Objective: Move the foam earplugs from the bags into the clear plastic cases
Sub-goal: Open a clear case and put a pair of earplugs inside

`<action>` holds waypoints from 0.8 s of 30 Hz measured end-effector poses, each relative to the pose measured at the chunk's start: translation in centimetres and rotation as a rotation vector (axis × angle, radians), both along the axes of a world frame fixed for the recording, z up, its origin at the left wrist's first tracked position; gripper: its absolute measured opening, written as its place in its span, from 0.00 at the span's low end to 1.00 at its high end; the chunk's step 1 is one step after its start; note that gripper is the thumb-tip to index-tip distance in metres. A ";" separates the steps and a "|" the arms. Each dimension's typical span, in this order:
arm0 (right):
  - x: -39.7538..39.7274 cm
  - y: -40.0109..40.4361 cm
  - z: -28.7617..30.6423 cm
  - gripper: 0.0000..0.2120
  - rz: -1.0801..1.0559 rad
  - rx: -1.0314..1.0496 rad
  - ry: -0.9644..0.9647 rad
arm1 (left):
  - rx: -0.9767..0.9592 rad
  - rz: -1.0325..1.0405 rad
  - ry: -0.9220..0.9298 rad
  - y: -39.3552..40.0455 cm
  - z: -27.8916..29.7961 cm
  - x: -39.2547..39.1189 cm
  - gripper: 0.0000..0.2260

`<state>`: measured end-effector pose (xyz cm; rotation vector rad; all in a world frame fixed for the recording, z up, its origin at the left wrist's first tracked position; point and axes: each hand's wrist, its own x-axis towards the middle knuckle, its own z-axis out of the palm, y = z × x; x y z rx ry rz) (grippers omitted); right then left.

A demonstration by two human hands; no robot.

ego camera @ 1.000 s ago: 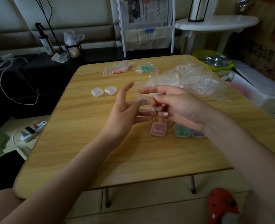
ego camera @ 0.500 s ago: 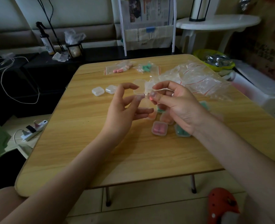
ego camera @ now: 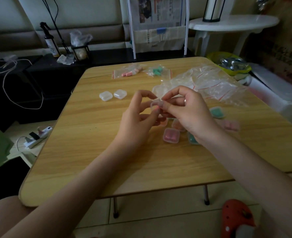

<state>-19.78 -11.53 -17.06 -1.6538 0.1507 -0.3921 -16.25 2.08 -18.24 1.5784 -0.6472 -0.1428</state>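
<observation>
My left hand and my right hand meet above the middle of the wooden table, both pinching one small clear plastic case with something pink at its lower edge. Under my right hand lie several filled cases, a pink one and a green one among them. Two empty closed cases sit to the left. At the far edge lie a bag of pink earplugs and a bag of green earplugs.
A heap of empty clear bags covers the table's far right. A white side table and newspaper rack stand behind. A power strip lies on the floor left, an orange shoe lower right.
My left hand's fingers have curled in from spread to pinching. Both hands have closed together on the clear case and lifted slightly away from me.
</observation>
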 end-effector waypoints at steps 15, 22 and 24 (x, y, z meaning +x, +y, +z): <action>0.2 -0.3 -0.3 0.06 -0.038 -0.197 -0.225 | -0.114 0.039 0.222 0.2 0.7 0.4 0.07; 0.7 -0.3 -1.3 0.04 -0.067 -0.664 -0.444 | -0.138 0.019 0.272 0.2 0.9 0.3 0.07; 0.7 -0.5 -1.3 0.03 -0.037 -0.700 -0.412 | -0.139 0.026 0.287 0.3 0.9 0.3 0.07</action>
